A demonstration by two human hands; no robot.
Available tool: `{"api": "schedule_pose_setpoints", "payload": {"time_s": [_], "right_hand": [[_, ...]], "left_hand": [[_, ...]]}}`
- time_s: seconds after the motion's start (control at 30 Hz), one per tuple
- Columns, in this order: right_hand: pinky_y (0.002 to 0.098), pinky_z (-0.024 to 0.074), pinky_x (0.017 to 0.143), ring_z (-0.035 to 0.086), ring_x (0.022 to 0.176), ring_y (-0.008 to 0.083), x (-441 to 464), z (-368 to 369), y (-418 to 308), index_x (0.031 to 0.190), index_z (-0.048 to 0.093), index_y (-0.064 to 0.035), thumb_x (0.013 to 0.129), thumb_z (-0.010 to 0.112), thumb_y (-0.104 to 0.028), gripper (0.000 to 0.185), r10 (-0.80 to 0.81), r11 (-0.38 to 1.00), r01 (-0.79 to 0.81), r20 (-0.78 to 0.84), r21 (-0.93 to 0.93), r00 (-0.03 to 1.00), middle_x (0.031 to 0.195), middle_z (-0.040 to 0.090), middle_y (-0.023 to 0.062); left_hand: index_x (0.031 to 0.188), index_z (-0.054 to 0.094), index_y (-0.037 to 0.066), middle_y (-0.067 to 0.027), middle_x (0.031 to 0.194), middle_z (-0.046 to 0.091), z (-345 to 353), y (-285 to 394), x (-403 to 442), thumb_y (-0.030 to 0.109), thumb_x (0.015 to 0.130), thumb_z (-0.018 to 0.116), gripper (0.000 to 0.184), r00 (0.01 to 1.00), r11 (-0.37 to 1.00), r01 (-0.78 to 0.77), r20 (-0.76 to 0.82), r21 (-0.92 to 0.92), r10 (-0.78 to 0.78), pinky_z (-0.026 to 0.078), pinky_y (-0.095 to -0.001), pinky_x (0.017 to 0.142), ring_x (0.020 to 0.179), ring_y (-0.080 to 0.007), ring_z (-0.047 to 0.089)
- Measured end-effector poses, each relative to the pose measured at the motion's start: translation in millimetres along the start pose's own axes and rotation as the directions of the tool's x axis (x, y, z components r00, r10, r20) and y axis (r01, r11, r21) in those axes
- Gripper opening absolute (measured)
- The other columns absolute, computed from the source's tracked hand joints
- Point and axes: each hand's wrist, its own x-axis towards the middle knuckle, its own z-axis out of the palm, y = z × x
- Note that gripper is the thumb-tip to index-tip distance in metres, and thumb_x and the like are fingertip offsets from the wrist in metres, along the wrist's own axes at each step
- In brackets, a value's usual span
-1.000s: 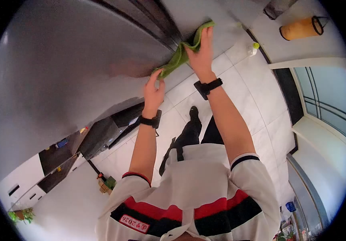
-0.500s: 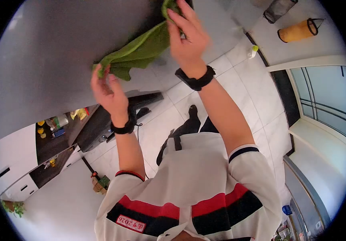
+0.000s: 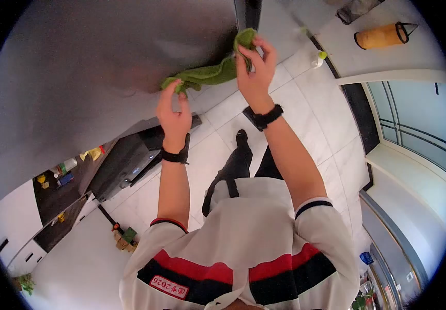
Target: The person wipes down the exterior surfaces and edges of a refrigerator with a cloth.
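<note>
A green cloth [image 3: 210,74] stretches between my two hands, sagging a little in the middle, in front of a large dark grey flat panel [image 3: 104,57]. My left hand [image 3: 174,116] pinches the cloth's lower left end between thumb and fingers. Higher up and to the right, my right hand [image 3: 256,72] grips the other end, which is bunched above the fingertips. Behind the right end stands the panel's dark side edge [image 3: 247,14]. Whether the cloth touches the panel I cannot tell. Black bands circle both wrists.
A dark shelf unit [image 3: 124,165] with small items stands at left below the panel. On the tiled floor [image 3: 313,108] is a white bottle with a green top [image 3: 318,59]. A yellow cylindrical bag [image 3: 380,36] hangs upper right, near a glazed door [image 3: 414,121].
Both hands have shifted with the cloth; the left went right, the right lower and to the right. The cloth is now narrower and more bunched, and the panel's side edge shows more.
</note>
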Motion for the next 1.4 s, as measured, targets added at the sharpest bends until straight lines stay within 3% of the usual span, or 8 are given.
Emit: {"api": "schedule_pose_setpoints", "payload": {"time_s": [0.2, 0.3, 0.6, 0.9, 1.0, 1.1, 1.27, 1.4], "right_hand": [[0.0399, 0.0496, 0.085, 0.056, 0.112, 0.0354, -25.2, -41.5, 32.5, 0.094, 0.065, -0.0021, 0.077, 0.069, 0.005, 0.019, 0.105, 0.987, -0.095, 0.078, -0.127, 0.991, 0.105, 0.055, 0.0159], [0.0402, 0.0486, 0.083, 0.058, 0.107, 0.0344, -25.4, -57.3, 45.2, 0.091, 0.063, -0.0011, 0.077, 0.069, 0.004, 0.017, 0.153, 0.983, -0.142, 0.093, -0.115, 0.984, 0.094, 0.061, 0.0156], [0.0416, 0.0460, 0.087, 0.058, 0.107, 0.0354, 21.6, -50.3, 32.9, 0.090, 0.062, -0.0030, 0.076, 0.070, -0.002, 0.017, -0.061, 0.998, 0.061, 0.007, -0.002, 0.998, 0.093, 0.063, 0.0135], [0.0436, 0.0437, 0.096, 0.052, 0.119, 0.0392, 98.1, -11.8, -45.7, 0.103, 0.064, -0.0008, 0.081, 0.067, -0.006, 0.023, -0.243, 0.903, 0.286, -0.167, 0.321, 0.956, 0.118, 0.059, 0.0196], [0.0546, 0.0317, 0.106, 0.038, 0.129, 0.0465, 90.9, 16.3, -44.7, 0.128, 0.052, 0.0031, 0.088, 0.055, -0.009, 0.042, -0.377, 0.864, 0.377, -0.068, 0.333, 0.924, 0.139, 0.041, 0.0279], [0.0467, 0.0430, 0.097, 0.047, 0.120, 0.0424, 84.7, 23.4, -80.9, 0.116, 0.060, -0.0039, 0.083, 0.062, -0.012, 0.034, -0.289, 0.928, 0.289, -0.034, 0.235, 0.957, 0.124, 0.051, 0.0205], [0.0521, 0.0405, 0.099, 0.035, 0.129, 0.0469, 38.8, 58.2, -73.0, 0.126, 0.052, -0.0031, 0.084, 0.061, -0.024, 0.048, -0.262, 0.965, 0.259, 0.083, 0.041, 0.962, 0.133, 0.042, 0.0238], [0.0530, 0.0336, 0.104, 0.027, 0.131, 0.0526, -11.6, 75.5, -57.9, 0.133, 0.043, 0.0015, 0.085, 0.059, -0.033, 0.061, 0.010, 0.988, 0.021, 0.201, -0.154, 0.979, 0.138, 0.035, 0.0308]], "left_hand": [[0.123, 0.055, 0.004, -0.0231, 0.113, 0.062, 66.8, -32.1, -21.0, 0.005, 0.085, 0.056, 0.038, 0.928, 0.979, 0.156, 0.320, 0.135, -0.192, 0.048, -0.0394, 0.088, 0.102, -0.0409, 0.060], [0.125, 0.053, 0.003, -0.0243, 0.116, 0.060, 78.0, -30.9, -20.5, 0.008, 0.086, 0.057, 0.040, 0.809, 0.887, 0.442, 0.369, 0.132, -0.458, 0.046, -0.0407, 0.090, 0.104, -0.0424, 0.058], [0.133, 0.048, 0.007, -0.0219, 0.127, 0.057, 38.5, 25.3, -15.2, 0.016, 0.092, 0.057, 0.043, 0.924, 0.910, 0.352, 0.073, 0.220, -0.375, 0.047, -0.0370, 0.092, 0.113, -0.0305, 0.059], [0.141, 0.032, 0.001, -0.0191, 0.143, 0.035, -75.6, 104.3, 38.7, 0.007, 0.088, 0.058, 0.059, 0.911, 0.986, 0.007, -0.407, 0.169, 0.063, 0.035, -0.0441, 0.107, 0.128, -0.0308, 0.042], [0.141, 0.032, 0.002, -0.0183, 0.143, 0.035, -80.0, 112.5, 40.0, 0.007, 0.089, 0.058, 0.058, 0.909, 0.973, 0.021, -0.410, 0.230, 0.078, 0.035, -0.0437, 0.106, 0.125, -0.0312, 0.043], [0.141, 0.032, 0.003, -0.0178, 0.141, 0.036, -87.2, 112.6, 33.4, 0.007, 0.089, 0.058, 0.058, 0.931, 0.937, 0.084, -0.363, 0.338, 0.048, 0.035, -0.0428, 0.106, 0.125, -0.0319, 0.042], [0.142, 0.033, 0.006, -0.0162, 0.140, 0.037, -111.6, 80.3, 17.9, 0.011, 0.093, 0.057, 0.054, 0.943, 0.937, 0.071, -0.328, 0.342, 0.049, 0.041, -0.0405, 0.098, 0.120, -0.0297, 0.046], [0.141, 0.033, 0.005, -0.0162, 0.138, 0.039, -124.3, 57.8, 3.5, 0.011, 0.094, 0.056, 0.053, 0.965, 0.956, 0.048, -0.260, 0.289, 0.030, 0.041, -0.0406, 0.098, 0.120, -0.0294, 0.046]]}}
